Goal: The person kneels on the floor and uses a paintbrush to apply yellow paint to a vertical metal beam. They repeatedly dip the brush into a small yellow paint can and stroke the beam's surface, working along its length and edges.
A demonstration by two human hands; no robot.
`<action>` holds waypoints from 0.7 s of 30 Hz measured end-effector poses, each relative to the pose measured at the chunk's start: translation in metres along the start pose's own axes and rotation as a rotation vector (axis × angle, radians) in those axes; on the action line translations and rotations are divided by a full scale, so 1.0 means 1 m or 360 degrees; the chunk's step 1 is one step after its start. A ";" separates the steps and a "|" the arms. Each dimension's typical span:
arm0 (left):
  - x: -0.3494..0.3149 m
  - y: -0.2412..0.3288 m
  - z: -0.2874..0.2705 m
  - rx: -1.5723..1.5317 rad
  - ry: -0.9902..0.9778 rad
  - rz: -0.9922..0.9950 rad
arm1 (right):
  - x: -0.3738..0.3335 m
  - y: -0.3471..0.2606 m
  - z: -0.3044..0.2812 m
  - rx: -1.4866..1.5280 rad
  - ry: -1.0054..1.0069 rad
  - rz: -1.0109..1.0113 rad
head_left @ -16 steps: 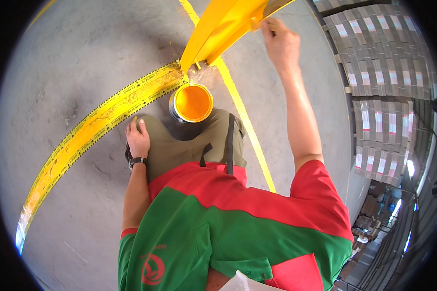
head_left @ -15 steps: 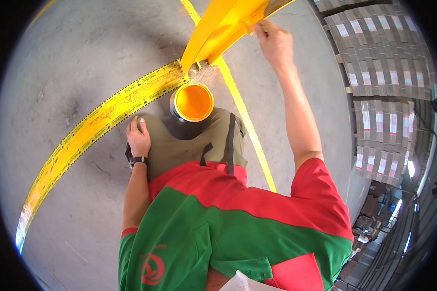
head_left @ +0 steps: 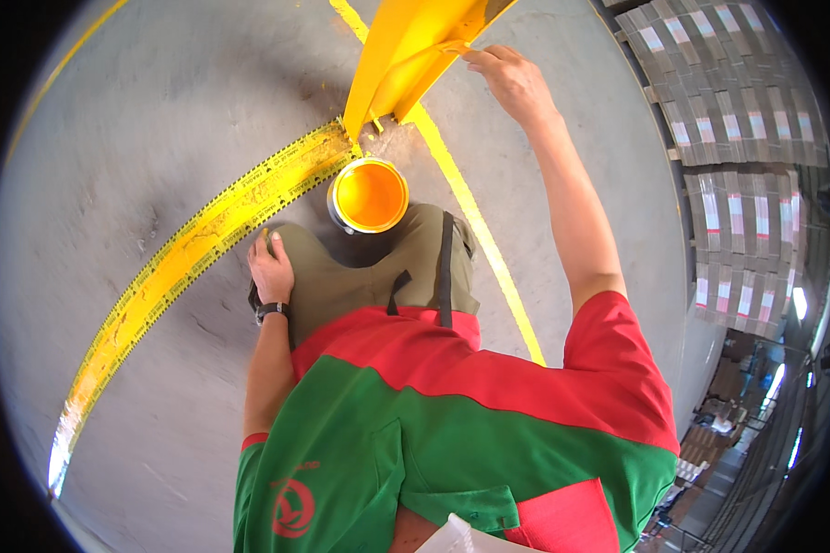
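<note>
My right hand [head_left: 512, 81] is closed around the handle of a yellow-coated paintbrush [head_left: 454, 47]. Its tip lies against the inner face of a yellow steel column [head_left: 383, 69], which has flanges along its sides. My left hand [head_left: 271, 269] rests on my left knee with its fingers laid out, holding nothing. Between my knees and the foot of the column stands a round can [head_left: 339, 217] of bright yellow-orange paint [head_left: 369, 194], without a lid.
A wide yellow floor strip [head_left: 207, 221] with black-marked tape edges curves from the column's foot to the lower left. A narrow yellow line [head_left: 475, 217] runs past my right side. Stacked bundles of grey-brown flat sheets [head_left: 738, 92] stand at the far right on the concrete floor [head_left: 175, 120].
My right hand has moved left and slightly down with the paintbrush, whose tip now reaches farther inside the column. My left hand stays on the knee. The view has shifted slightly.
</note>
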State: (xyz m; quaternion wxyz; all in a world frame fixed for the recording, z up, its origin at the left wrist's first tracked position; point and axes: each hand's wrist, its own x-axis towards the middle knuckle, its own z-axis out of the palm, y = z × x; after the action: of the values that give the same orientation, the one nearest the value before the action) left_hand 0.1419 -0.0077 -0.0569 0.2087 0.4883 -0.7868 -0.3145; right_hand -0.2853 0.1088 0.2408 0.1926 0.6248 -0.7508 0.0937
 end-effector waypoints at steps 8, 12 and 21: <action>0.001 -0.002 0.002 -0.0015 0.0021 0.0064 | -0.013 0.013 -0.007 0.0006 0.0303 -0.0063; 0.001 -0.002 0.001 -0.0013 0.0008 0.0093 | 0.004 0.008 0.004 0.0018 0.0129 -0.0102; 0.001 0.000 0.001 -0.0029 -0.0003 0.0111 | 0.003 0.004 -0.060 -0.0147 0.0795 0.0282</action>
State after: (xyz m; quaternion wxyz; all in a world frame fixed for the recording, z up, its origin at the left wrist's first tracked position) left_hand 0.1415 -0.0083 -0.0576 0.2232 0.4583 -0.8007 -0.3146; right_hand -0.2790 0.1299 0.2966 0.3914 0.5047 -0.7352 0.2271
